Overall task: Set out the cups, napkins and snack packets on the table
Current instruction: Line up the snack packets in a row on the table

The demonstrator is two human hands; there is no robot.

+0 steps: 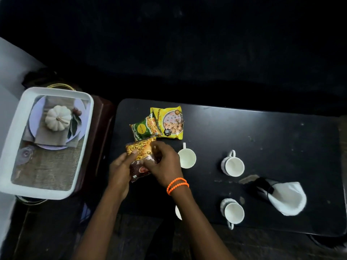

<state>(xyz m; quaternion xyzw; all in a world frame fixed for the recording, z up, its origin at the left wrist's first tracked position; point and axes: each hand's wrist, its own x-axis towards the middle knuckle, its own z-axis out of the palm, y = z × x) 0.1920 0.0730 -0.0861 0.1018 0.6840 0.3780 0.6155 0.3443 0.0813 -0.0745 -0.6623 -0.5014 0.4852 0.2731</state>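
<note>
While both hands pinch the brown snack packet [141, 162] near the desk's [262, 132] left edge — left hand [120, 168] and right hand [163, 164] each with a closed grip — it seems bound beside the yellow packet [170, 121] and green packet [143, 128], keeping snacks grouped.

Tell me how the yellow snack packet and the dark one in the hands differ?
The yellow packet lies flat on the black table, untouched; the dark packet is gripped by the left hand and right hand. The yellow one is bright with a round picture; the dark one is maroon with an orange top. Both look sealed.
</note>
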